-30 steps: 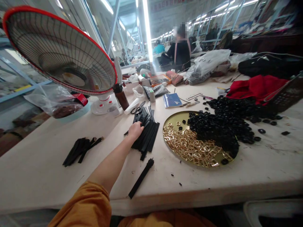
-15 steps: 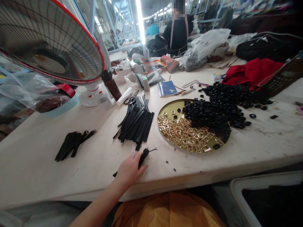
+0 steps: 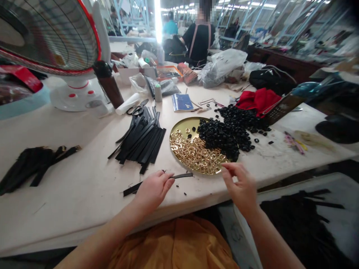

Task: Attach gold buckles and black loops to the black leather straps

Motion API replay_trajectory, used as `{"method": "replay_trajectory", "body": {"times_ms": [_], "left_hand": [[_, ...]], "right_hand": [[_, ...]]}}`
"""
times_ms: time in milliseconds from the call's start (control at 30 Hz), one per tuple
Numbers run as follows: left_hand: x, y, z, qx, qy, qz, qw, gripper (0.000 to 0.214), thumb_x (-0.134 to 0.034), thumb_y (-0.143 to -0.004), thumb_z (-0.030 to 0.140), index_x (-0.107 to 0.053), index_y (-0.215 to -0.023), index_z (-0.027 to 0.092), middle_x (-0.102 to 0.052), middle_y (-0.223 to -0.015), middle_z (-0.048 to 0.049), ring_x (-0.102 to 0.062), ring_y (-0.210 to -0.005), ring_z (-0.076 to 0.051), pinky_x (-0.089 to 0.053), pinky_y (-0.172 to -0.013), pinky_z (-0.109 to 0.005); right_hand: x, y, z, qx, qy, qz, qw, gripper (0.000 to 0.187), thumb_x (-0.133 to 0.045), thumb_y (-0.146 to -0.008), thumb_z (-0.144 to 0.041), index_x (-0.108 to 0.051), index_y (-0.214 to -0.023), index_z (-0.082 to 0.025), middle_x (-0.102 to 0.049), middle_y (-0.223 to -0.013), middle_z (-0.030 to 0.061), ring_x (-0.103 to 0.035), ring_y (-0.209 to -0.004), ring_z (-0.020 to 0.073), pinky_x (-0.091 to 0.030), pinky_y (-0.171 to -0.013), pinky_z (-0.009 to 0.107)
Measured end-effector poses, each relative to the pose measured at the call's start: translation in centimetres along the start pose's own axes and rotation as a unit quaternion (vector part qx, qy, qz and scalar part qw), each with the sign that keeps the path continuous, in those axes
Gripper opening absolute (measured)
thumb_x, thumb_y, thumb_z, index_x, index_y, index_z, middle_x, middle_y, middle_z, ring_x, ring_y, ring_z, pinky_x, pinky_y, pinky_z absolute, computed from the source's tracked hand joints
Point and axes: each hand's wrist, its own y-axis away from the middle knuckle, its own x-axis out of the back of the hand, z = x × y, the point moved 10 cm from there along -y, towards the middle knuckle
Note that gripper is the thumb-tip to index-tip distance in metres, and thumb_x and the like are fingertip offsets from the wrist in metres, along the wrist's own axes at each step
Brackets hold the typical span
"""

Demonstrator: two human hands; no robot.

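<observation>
My left hand (image 3: 154, 188) is closed, thumb and fingers pinching a narrow black strap (image 3: 183, 175) just above the table. A black length shows on either side of this hand; I cannot tell if it is all one strap. At the front right rim of the round gold-coloured tray (image 3: 175, 158), my right hand (image 3: 241, 185) has its thumb and fingertips together. Whatever they hold is too small to make out. Many small gold buckles (image 3: 196, 153) lie in the tray beside these fingertips. Small black plastic pieces (image 3: 221, 132) are heaped over its back right part.
Left of the tray lies a pile of black straps (image 3: 143, 142), with scissors (image 3: 137, 108) behind. Another black bundle (image 3: 28, 168) is at far left, below a fan (image 3: 75, 93). A blue booklet (image 3: 181, 102) and red cloth (image 3: 258, 101) lie farther back. A bin (image 3: 238, 228) stands below right.
My right hand has come into view at the tray's edge. The left hand has lifted its strap, which now points towards the tray. The view has swung to the right.
</observation>
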Motion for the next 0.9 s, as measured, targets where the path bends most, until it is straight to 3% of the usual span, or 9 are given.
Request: {"method": "replay_trajectory", "body": {"times_ms": [100,200,300,367,500,567,667,767,900], "left_hand": [[-1.8,0.1,1.3,0.027,0.156,-0.058,0.986,0.033,-0.036,-0.087,0.033,-0.061,-0.102,0.017,-0.061,-0.090,-0.0060,-0.055,-0.085,-0.018,-0.041,-0.077,-0.029],[-4.0,1.0,1.6,0.119,0.312,-0.130,0.933,0.027,-0.043,-0.083,0.032,-0.060,-0.096,0.015,-0.057,-0.067,0.0005,-0.052,-0.062,-0.013,-0.041,-0.058,-0.022],[-6.1,2.3,2.5,0.201,0.442,-0.203,0.850,0.024,-0.046,-0.080,0.032,-0.058,-0.093,0.014,-0.047,-0.051,0.0062,-0.043,-0.045,-0.007,-0.034,-0.045,-0.017],[-6.9,2.8,3.2,0.235,0.516,-0.224,0.793,0.023,-0.048,-0.079,0.029,-0.057,-0.093,0.014,-0.051,-0.052,0.0052,-0.045,-0.045,-0.006,-0.036,-0.046,-0.016],[-8.6,3.1,4.7,0.266,0.646,-0.265,0.664,0.028,-0.054,-0.072,0.017,-0.057,-0.101,0.014,-0.064,-0.086,-0.0056,-0.061,-0.066,-0.010,-0.047,-0.056,-0.018],[-8.9,2.8,5.4,0.257,0.690,-0.278,0.617,0.035,-0.057,-0.070,0.013,-0.056,-0.105,0.015,-0.061,-0.104,-0.0093,-0.063,-0.080,-0.013,-0.050,-0.062,-0.019],[-9.2,2.3,5.3,0.262,0.709,-0.267,0.597,0.036,-0.059,-0.070,0.011,-0.056,-0.106,0.014,-0.059,-0.111,-0.0119,-0.061,-0.091,-0.017,-0.051,-0.067,-0.021],[-9.1,2.2,5.1,0.289,0.719,-0.243,0.584,0.040,-0.056,-0.069,0.005,-0.054,-0.109,0.013,-0.059,-0.110,-0.0127,-0.060,-0.093,-0.018,-0.053,-0.068,-0.024],[-8.9,2.3,4.9,0.319,0.730,-0.218,0.564,0.046,-0.051,-0.067,0.000,-0.051,-0.111,0.011,-0.059,-0.110,-0.0144,-0.060,-0.094,-0.019,-0.053,-0.068,-0.025]], "right_hand": [[-1.3,0.0,1.7,-0.048,-0.007,-0.060,0.997,0.025,-0.047,-0.083,-0.038,-0.060,-0.088,-0.017,-0.059,-0.078,0.0054,-0.054,-0.067,0.0165,-0.046,-0.064,0.031],[-3.3,0.5,2.1,-0.112,-0.095,-0.124,0.981,0.030,-0.044,-0.083,-0.042,-0.058,-0.092,-0.017,-0.060,-0.078,0.0056,-0.055,-0.068,0.0172,-0.044,-0.062,0.030],[-6.7,2.0,1.1,-0.186,-0.239,-0.218,0.928,0.037,-0.042,-0.083,-0.047,-0.055,-0.101,-0.017,-0.059,-0.069,0.0031,-0.052,-0.058,0.0140,-0.041,-0.052,0.025],[-8.5,3.1,0.2,-0.225,-0.311,-0.249,0.889,0.037,-0.045,-0.081,-0.047,-0.054,-0.098,-0.016,-0.056,-0.062,0.0002,-0.048,-0.051,0.0114,-0.038,-0.047,0.023],[-9.5,3.6,0.3,-0.248,-0.341,-0.248,0.872,0.032,-0.049,-0.079,-0.044,-0.055,-0.093,-0.017,-0.051,-0.057,-0.0027,-0.044,-0.047,0.0103,-0.034,-0.044,0.022],[-8.2,2.5,1.5,-0.216,-0.277,-0.224,0.909,0.033,-0.043,-0.082,-0.044,-0.054,-0.098,-0.017,-0.054,-0.060,-0.0008,-0.048,-0.052,0.0127,-0.038,-0.048,0.024],[-3.6,-0.4,3.6,-0.105,-0.019,-0.139,0.985,0.029,-0.040,-0.085,-0.038,-0.058,-0.098,-0.019,-0.060,-0.082,0.0063,-0.055,-0.071,0.0185,-0.041,-0.063,0.030],[-1.9,-2.1,6.2,-0.046,0.251,-0.149,0.955,0.025,-0.045,-0.083,-0.032,-0.061,-0.096,-0.018,-0.060,-0.090,0.0106,-0.055,-0.073,0.0220,-0.038,-0.060,0.032],[-3.7,-2.2,8.8,-0.015,0.351,-0.239,0.906,0.021,-0.049,-0.082,-0.031,-0.063,-0.091,-0.018,-0.060,-0.085,0.0099,-0.055,-0.070,0.0216,-0.034,-0.056,0.030]]}}
